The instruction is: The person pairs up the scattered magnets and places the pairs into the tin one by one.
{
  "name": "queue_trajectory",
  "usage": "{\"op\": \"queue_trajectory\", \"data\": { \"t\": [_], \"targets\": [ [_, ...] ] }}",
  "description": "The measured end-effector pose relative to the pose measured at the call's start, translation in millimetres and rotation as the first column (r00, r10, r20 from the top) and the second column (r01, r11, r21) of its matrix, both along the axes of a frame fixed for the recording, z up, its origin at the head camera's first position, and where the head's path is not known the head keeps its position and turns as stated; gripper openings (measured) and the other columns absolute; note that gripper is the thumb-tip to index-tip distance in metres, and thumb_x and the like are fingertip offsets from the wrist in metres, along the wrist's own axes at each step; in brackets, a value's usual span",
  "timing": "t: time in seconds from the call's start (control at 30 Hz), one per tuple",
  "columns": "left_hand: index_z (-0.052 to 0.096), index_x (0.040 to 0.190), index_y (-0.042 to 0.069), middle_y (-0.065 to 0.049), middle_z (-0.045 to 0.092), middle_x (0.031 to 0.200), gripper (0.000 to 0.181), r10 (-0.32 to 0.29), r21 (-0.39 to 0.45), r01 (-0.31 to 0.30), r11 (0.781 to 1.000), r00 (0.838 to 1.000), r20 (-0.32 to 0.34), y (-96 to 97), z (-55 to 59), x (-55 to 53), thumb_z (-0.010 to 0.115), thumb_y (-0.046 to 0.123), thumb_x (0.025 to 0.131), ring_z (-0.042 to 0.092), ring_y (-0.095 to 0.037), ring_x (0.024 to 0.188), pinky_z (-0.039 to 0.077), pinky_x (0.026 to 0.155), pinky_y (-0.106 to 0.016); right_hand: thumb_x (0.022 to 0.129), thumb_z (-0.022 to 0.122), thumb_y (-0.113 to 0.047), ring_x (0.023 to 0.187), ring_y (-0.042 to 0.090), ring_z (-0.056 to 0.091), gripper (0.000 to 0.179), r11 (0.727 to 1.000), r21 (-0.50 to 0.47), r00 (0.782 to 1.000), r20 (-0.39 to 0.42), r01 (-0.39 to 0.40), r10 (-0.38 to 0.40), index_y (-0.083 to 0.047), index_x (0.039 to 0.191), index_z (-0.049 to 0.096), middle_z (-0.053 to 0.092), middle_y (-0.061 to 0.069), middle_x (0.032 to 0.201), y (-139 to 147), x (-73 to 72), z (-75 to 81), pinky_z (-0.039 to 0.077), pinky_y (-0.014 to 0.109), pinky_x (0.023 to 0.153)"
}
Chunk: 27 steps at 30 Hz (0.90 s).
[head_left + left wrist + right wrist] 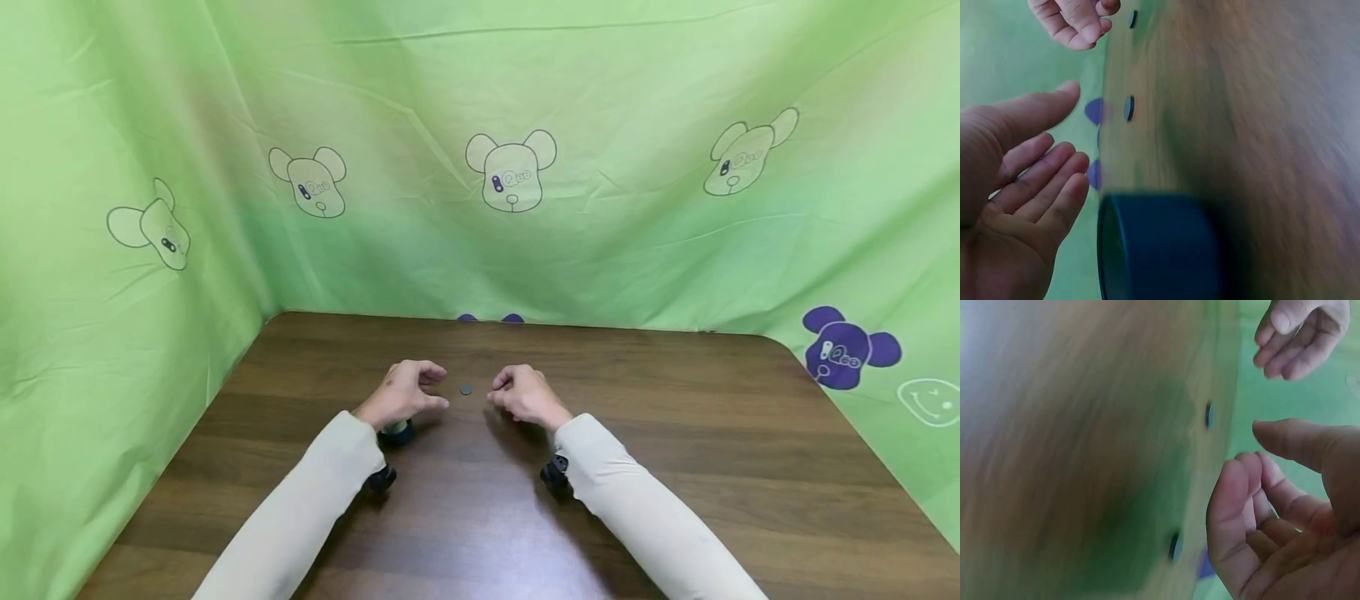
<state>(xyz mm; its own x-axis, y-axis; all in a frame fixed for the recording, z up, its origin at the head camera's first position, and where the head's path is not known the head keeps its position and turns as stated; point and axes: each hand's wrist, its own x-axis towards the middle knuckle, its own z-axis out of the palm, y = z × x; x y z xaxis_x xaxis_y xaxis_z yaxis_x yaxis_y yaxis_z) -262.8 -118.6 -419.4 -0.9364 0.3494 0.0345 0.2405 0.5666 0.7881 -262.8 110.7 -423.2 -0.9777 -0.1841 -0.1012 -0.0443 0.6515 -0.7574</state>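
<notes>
On the wooden table (pixel 712 433), a blue open-topped round container (pixel 1169 250) stands under the left wrist, nearer the left edge than the right. The left hand (pixel 401 395) hovers beside it, thumb and fingers spread apart around air. Next, a small dark disc (pixel 467 389) lies between the hands, toward the far edge. The right hand (pixel 527 395) hangs loosely curved, thumb apart from fingertips, above a second small disc (pixel 1133 19).

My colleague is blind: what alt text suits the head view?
A left hand and right hand reach over a wood-grain table, a small dark disc between them. A partly hidden blue container stands by the left hand; green printed cloth hangs behind.
</notes>
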Motion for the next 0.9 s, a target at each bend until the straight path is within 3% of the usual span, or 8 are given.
{"op": "queue_trajectory", "data": {
  "t": [0.17,0.4,0.63,0.9],
  "targets": [
    [0.065,0.121,-0.008,-0.018,0.068,0.116,0.045,0.013,-0.024,-0.012,1.0,0.999,0.033,18.1,-1.5,-10.1,0.082,-0.001,0.079,0.067,-0.03,0.106,0.056,0.091,-0.034,0.083,0.074,-0.003,0.071,0.018,0.064,0.02,0.997,0.065,0.998,-0.038,0.046,-0.044,0.002,0.101,0.067,0.069,0.01,0.089,29,-5.5,-1.0,0.056,0.027,0.054],
    [0.067,0.117,-0.006,-0.012,0.071,0.103,0.043,0.08,-0.093,-0.075,0.993,0.995,0.052,31.6,-9.7,-15.8,0.083,-0.001,0.077,0.068,-0.023,0.096,0.055,0.089,-0.032,0.082,0.075,-0.002,0.063,0.014,0.061,0.021,0.987,0.155,0.999,-0.018,0.038,-0.036,0.003,0.101,0.067,0.068,0.007,0.085,47,-8.2,-5.9,0.053,0.026,0.057],
    [0.07,0.114,-0.005,-0.01,0.071,0.099,0.037,0.122,-0.06,-0.117,0.991,0.989,0.082,36.6,-14.6,-12.9,0.081,-0.004,0.079,0.068,-0.021,0.094,0.056,0.086,-0.029,0.083,0.076,-0.005,0.077,0.017,0.064,0.018,0.976,0.215,0.999,-0.036,0.034,-0.027,0.001,0.099,0.073,0.072,0.005,0.083,48,-9.9,-11.1,0.054,0.037,0.077],
    [0.07,0.112,-0.006,-0.01,0.073,0.099,0.032,0.108,-0.01,-0.108,0.994,0.99,0.089,40.7,-14.6,-13.1,0.078,-0.005,0.081,0.068,-0.021,0.093,0.056,0.084,-0.027,0.084,0.075,-0.005,0.084,0.021,0.067,0.014,0.973,0.227,0.998,-0.063,0.032,-0.019,0.0,0.097,0.075,0.074,0.006,0.085,44,-13.5,-11.2,0.054,0.044,0.085]
  ]
}}
